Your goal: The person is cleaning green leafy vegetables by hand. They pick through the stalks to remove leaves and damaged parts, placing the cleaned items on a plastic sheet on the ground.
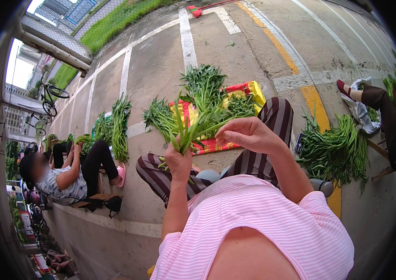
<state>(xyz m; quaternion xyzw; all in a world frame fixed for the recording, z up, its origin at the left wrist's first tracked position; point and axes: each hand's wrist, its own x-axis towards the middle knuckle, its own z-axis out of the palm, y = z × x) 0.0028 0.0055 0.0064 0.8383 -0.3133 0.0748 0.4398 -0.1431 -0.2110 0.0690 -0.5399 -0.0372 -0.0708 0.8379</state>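
Note:
My left hand is wrapped round a bunch of water spinach, its long green stems standing up out of the fist. To the right of the bunch is my right hand, thumb and forefinger pinched together; whatever they hold, if anything, is too small to tell. Beyond both hands, more leafy greens lie heaped on a red and yellow plastic sack on the ground. Another small pile of greens rests at the sack's left side.
A large heap of greens lies by my right knee. On the left a seated person handles greens beside another pile. At the right edge another person's leg shows. A red broom head lies far off.

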